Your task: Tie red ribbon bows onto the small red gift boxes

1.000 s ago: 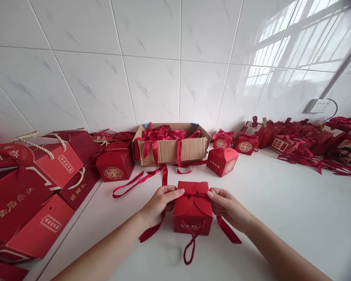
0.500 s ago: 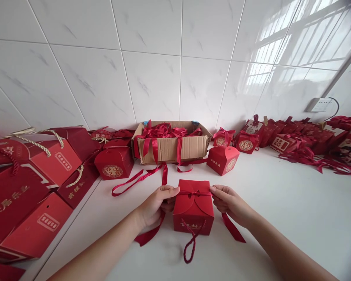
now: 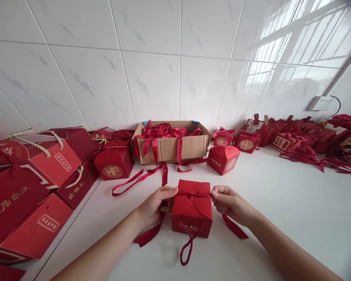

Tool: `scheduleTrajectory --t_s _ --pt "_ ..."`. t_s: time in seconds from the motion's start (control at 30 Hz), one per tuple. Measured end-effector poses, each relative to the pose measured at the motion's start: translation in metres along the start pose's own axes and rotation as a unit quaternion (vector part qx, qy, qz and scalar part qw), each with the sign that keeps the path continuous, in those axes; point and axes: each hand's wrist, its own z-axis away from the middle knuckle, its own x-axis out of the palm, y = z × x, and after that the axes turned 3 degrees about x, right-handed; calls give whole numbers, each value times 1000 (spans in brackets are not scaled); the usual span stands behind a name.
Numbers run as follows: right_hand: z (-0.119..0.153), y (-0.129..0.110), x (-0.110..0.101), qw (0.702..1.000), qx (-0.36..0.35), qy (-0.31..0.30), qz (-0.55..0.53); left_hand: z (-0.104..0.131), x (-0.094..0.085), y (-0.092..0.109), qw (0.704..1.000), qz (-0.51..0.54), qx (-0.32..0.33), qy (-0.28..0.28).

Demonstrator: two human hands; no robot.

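Here we are, the red gift box (image 3: 190, 208) sits on the white tabletop (image 3: 280, 203), squarely between two hands, and the satin ribbon (image 3: 185, 194) runs crosswise over its lid, knot at the middle! Left hand (image 3: 158, 205) pinches the ribbon between thumb and fingers, right up against the box's left edge; right hand (image 3: 229, 201) has its own fingertip pinch, just off the right edge. The knot sits roughly midway, so neither hand has much of an advantage, and the span between them looks straight. Tails trail down either side of the box. In front, the rope handle (image 3: 191, 237) loops toward the wearer. Behind it, the cardboard carton (image 3: 172, 152) and a smaller gift box (image 3: 222, 160) bound the far side; the broadest stretch of tabletop spreads to the box's right.
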Motion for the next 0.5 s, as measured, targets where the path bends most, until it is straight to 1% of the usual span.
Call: scheduleTrajectory --t_s 0.37,0.5 --pt "-1 -4 3 1000 15 -11 -21 -1 0 0 1000 5 3 6" --pt "-2 -4 6 999 20 3 -26 -2 -1 0 1000 -6 -1 6"
